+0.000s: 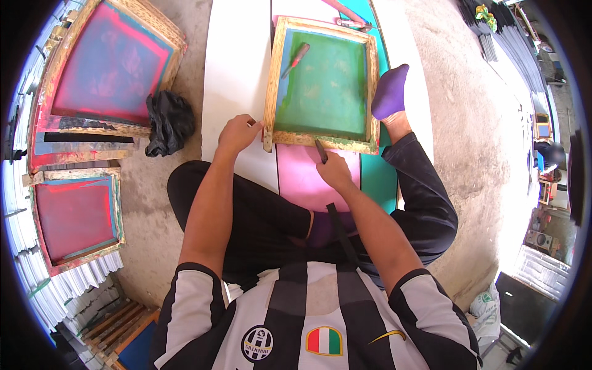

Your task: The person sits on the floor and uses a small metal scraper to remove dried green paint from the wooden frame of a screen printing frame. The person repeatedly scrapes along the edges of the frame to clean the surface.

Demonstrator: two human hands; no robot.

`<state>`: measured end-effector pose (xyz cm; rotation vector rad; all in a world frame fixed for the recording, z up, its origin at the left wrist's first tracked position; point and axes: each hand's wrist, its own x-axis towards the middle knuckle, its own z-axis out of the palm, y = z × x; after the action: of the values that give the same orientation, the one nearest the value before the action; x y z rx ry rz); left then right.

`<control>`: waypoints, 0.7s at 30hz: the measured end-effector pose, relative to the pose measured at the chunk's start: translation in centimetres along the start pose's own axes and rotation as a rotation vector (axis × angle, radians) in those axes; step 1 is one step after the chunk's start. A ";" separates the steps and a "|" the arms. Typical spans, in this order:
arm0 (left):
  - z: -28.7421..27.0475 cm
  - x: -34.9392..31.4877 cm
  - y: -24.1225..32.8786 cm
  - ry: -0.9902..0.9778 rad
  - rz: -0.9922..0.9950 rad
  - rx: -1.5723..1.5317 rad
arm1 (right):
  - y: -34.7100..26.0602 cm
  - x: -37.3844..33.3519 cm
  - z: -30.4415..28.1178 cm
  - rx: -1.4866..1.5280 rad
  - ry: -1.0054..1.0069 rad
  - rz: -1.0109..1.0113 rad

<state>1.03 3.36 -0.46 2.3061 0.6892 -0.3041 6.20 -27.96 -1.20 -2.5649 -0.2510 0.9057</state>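
Note:
A wooden-framed printing screen (327, 140) with green mesh lies in front of me on flat white, pink and teal sheets. Beside its lower left corner is my left hand (239, 133), its fingers curled together. Whatever they may pinch is too small to name. My right hand (336, 171) is closed around a dark, narrow tool (321, 152), whose tip meets the frame's near edge. The tool's exact kind is unclear. On the green mesh rests a slim tool with a red handle (300, 54). A grey cutter-like tool (353, 24) lies past the upper right corner.
Two more printing screens with red mesh, one large (111, 65) and one smaller (77, 213), stand at the left. A crumpled black plastic bag (169, 123) is next to the larger one. My foot in a purple sock (390, 92) sits against the green screen's right side.

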 end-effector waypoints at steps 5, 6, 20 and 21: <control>-0.4 -2.0 1.5 0.068 0.326 -0.145 | -1.3 -1.7 0.4 0.147 -0.039 -0.063; -0.3 -2.3 1.9 0.047 0.422 -0.150 | -1.8 -2.1 0.6 0.142 -0.034 -0.106; 1.3 -4.0 3.4 -0.022 0.731 0.264 | -5.5 -2.7 2.1 0.165 -0.145 -0.256; 1.2 -3.9 3.2 -0.017 0.733 0.259 | -5.3 -2.6 2.1 0.181 -0.164 -0.266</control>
<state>-0.47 -0.95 1.93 2.6118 -0.2427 -0.0668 2.68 -23.29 1.02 -2.2300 -0.5194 0.9873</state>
